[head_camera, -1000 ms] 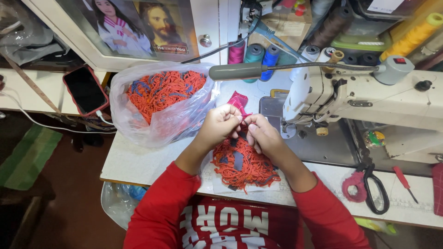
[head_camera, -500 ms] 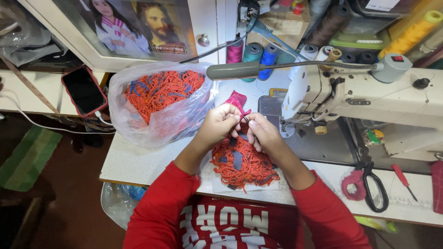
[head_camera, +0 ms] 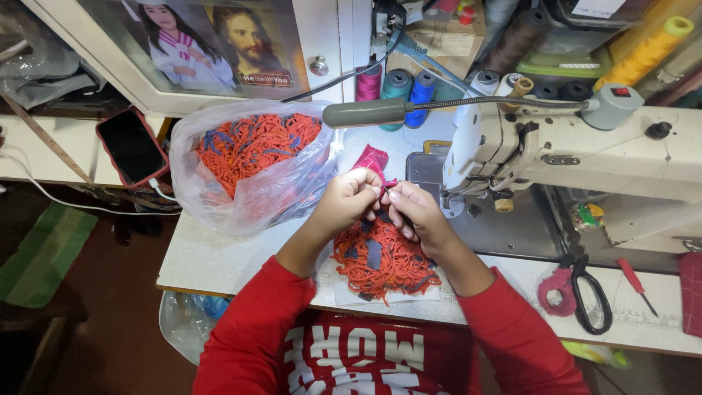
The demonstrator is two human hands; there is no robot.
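Across the right half of the scene stands a cream sewing machine (head_camera: 578, 157), the biggest thing on the white table (head_camera: 219, 260), with its grey lamp arm (head_camera: 369, 112) reaching left over the work. Left of the machine, a clear plastic bag (head_camera: 252, 164) lies open on its side, stuffed with tangled orange cords mixed with a few dark blue ones. Near the table's front edge, between the person's forearms, a smaller heap of the same orange cords (head_camera: 384, 263) rests on a pale sheet, with some dark blue strips lying in it. Just above that heap the two hands meet: the left hand (head_camera: 347, 205) and the right hand (head_camera: 413, 212) are both curled, fingertips pinched together on a small dark bit of cord or strip held between them, close to a folded pink cloth (head_camera: 374, 161). What exactly is pinched is too small to tell. Done well, this fine work would call for keeping the grip at the fingertips, holding the piece close over the heap so loose ends fall back onto it, and teasing one strand free without dragging the tangle. Far back stand spools of thread (head_camera: 398, 86); at the near right lie scissors (head_camera: 585, 292) with a pink handle and a red screwdriver (head_camera: 635, 284). A phone (head_camera: 131, 146) sits far left.
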